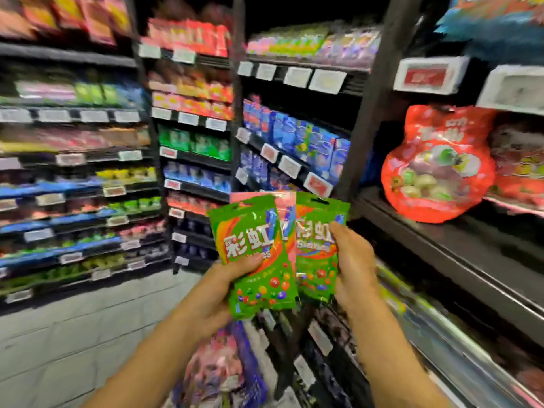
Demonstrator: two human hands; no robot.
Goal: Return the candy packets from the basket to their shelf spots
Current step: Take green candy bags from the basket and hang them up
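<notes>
Head view, frame centre: left hand [232, 278] and right hand [353, 260] grasping 3 fanned candy packets [259, 254]; the loose pink middle packet [287, 214] could slip out.

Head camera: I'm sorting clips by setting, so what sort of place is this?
Most likely a shop's candy aisle: shelves packed with snack packs, price tags along their edges, and both hands, left and right, holding green candy packets.

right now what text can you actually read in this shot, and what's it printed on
"彩虹": front green candy packet, in the left hand.
"彩虹", partly covered: green packet in the right hand.
Pink packet between them: text hidden.
Red bag on the right shelf: white characters, too blurred.
Shelf price tags: blurred, unreadable.
</notes>
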